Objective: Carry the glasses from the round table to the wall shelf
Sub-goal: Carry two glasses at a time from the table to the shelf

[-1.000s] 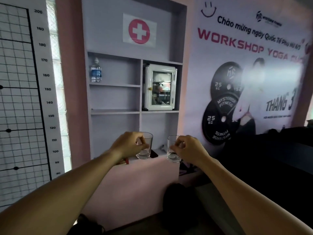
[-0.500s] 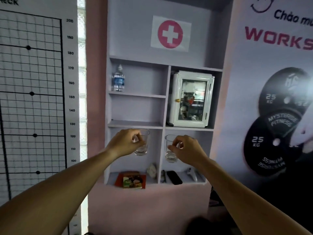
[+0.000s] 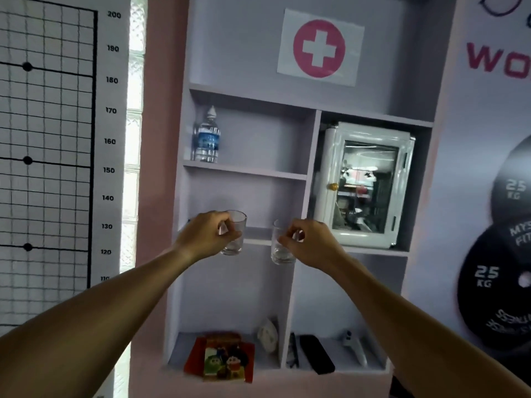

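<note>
Left hand [image 3: 207, 235]: pinched on the rim of the left glass [image 3: 235, 237], thumb and fingers closed on the lip, wrist level, forearm stretched forward and up from the lower left.
Left glass: upright, hanging from my grip in front of the middle-left compartment of the wall shelf [image 3: 244, 171]; not set down yet.
What changed: a second ago the shelf was farther off and lower in my view, with both glasses held below the lowest opening; now I have stepped in close and raised them to the level of the middle board.
What it means: carrying is nearly over, I judge; what remains is to reach in and set each glass on a board.
Right glass [image 3: 280, 248]: upright, a little lower than the left one, just left of the shelf's centre divider; its base looks clear of any board, though blur makes that hard to confirm.
Right hand [image 3: 309, 242]: clamped on that glass's rim from the right side, fingers curled over the lip, forearm rising from the lower right.
Neighbours: water bottle [image 3: 207, 137] on the board above, white cabinet [image 3: 366, 185] to the right, both well apart from the glasses.
</note>
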Demonstrator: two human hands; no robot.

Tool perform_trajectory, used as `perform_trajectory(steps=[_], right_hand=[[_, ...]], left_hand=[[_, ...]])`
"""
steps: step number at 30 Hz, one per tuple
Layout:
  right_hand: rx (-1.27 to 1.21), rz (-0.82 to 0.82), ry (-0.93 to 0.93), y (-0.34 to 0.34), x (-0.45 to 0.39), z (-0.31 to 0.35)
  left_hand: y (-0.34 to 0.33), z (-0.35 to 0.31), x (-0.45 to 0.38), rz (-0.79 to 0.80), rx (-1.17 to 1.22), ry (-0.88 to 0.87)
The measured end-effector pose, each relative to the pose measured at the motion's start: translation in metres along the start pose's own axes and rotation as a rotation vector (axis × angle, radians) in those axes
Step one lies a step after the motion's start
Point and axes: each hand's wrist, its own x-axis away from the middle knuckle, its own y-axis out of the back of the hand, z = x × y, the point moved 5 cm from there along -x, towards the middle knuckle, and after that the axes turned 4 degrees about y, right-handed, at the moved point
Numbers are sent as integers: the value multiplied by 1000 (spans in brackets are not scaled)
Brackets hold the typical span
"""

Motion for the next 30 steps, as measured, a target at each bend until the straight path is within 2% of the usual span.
perform_trajectory(steps=[6,15,24,30], right_hand=[[-24,-26,37,-47,-90,-11],[-109,60,144,-116,-181,-38],[-176,191,239,-165,-244,-65],[-304,218,241,-192,-262,-72]], left_hand=[[-15,53,-72,-31,-61,-9],[-52,107,-131,-11,-107,61],[-67,127,-162,-75,-216,184],[-69,131,-166,-112,-290,225]])
